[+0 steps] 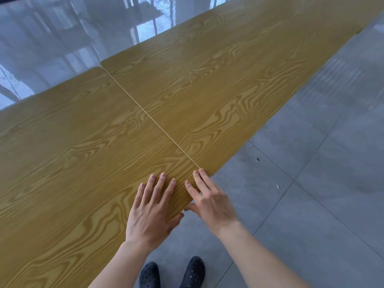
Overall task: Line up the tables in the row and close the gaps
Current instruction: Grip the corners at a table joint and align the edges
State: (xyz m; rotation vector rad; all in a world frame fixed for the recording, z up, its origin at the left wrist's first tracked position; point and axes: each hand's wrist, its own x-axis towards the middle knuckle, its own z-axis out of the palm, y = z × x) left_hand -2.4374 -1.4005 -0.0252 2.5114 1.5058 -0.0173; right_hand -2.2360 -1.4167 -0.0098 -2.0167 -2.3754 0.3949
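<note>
Two wood-grain tables stand side by side in a row. The near table [68, 163] fills the left, the second table [207, 80] runs away to the upper right. Only a thin seam [149, 117] separates them; the second table's far corner juts slightly past the near table's. My left hand [153, 210] lies flat, fingers spread, on the near table's front corner. My right hand [207, 198] rests at the same corner, fingertips on the top at the seam, thumb by the front edge. A further tabletop [311, 13] continues the row beyond.
Grey tiled floor [311, 183] stretches along the right of the tables. Glossy reflective floor [52, 38] lies beyond their far edge. My two dark perforated shoes [172, 273] stand close to the near table's front edge.
</note>
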